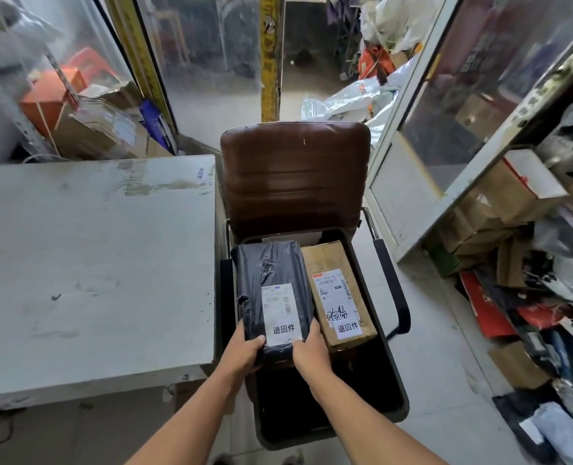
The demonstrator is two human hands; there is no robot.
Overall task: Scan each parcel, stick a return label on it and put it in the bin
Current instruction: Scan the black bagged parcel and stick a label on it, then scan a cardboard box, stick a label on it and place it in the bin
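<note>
Both hands grip the black parcel's (271, 290) near end: left hand (244, 350) at one corner, right hand (310, 347) at the other. Long axis runs away from them, along the bin's (392, 374) left wall, beside the cardboard box (337, 290).

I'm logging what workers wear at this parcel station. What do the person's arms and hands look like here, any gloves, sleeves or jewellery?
Both arms are bare from the bottom of the picture up to the hands: no sleeves show. The left hand and right hand wear no gloves, and no watch, bracelet or ring can be seen on either wrist or on the fingers that show.
</note>
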